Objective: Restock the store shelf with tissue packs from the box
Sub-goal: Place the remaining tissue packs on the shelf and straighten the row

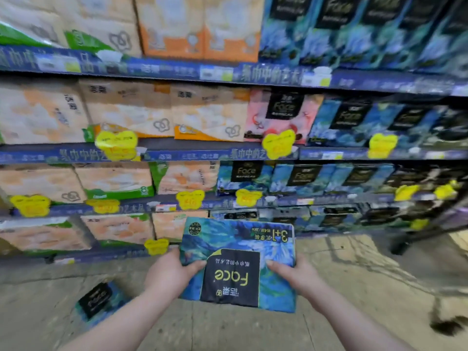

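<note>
Far left of the store shelving (157, 69): orange-and-white tissue packs (126, 110), stacked tier on tier, some with green corners. Clipped along the blue shelf edges, yellow butterfly-shaped price tags (116, 144). Lower left, lying on the concrete floor (228, 330), a second blue Face pack (100, 301), tilted, black label up, well apart from the hands.

Next, left hand (168, 273): clamped on the left edge of the Face tissue pack (238, 264), thumb laid over the printed front, fingers hidden behind. Held flat-on to the camera between both hands, above the floor and in front of the lowest shelf tiers. Print upside down from here, black label in the middle, blue swirled pattern around it. Touching the shelf or not: cannot tell.

Right hand (297, 274): gripping the pack's right edge the same way, thumb on the front, fingers out of sight behind.

Higher up, centre right, one pink Face pack (281, 115) just beside the orange ones. Right of that, rows of blue Face packs (354, 117) on every tier, blurred toward the far right.
</note>
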`<state>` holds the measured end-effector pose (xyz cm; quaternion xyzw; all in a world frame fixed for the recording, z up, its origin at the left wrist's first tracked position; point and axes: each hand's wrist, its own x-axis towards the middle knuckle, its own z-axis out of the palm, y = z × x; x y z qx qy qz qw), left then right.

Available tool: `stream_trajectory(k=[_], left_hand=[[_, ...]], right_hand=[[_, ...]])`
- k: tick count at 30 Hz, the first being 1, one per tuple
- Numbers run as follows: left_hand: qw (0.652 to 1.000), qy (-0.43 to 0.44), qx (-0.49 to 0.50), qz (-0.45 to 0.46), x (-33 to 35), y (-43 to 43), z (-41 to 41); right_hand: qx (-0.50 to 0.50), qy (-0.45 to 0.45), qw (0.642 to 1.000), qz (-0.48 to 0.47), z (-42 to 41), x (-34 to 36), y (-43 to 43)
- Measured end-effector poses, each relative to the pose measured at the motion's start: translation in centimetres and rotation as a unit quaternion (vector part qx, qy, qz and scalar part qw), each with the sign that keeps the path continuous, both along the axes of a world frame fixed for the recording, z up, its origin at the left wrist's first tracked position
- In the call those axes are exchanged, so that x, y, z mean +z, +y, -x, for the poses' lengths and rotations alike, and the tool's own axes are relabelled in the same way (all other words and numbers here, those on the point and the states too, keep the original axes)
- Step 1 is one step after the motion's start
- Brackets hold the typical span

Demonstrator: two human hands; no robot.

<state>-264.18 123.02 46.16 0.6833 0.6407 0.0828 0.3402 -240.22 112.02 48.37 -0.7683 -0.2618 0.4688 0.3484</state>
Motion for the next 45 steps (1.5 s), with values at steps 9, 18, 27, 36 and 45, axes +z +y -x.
stream_trajectory(k=[9, 18, 27, 36, 45], left_hand=[[0.984, -0.036, -0.173, -0.041, 8.8, -8.4, -22.3], [0.946, -0.051, -0.293, -0.129, 17.1, -9.1, -36.5], [0.922, -0.11, -0.31, -0.206, 25.5, -1.1, -47.8], [0.917, -0.141, -0.261, -0.266, 30.1, 7.9, -54.9], [0.928, -0.127, -0.188, -0.295, 31.2, 11.8, -60.8]], right_hand=[[-0.182, -0.072, 0.98, -0.043, -16.5, 8.6, -15.8], [-0.287, -0.119, 0.945, -0.106, -26.5, 15.2, -21.1], [-0.291, -0.236, 0.914, -0.154, -36.6, 23.7, -14.1], [-0.264, -0.239, 0.91, -0.211, -45.7, 27.6, -3.8], [-0.205, -0.228, 0.914, -0.266, -55.2, 28.9, 3.0]])
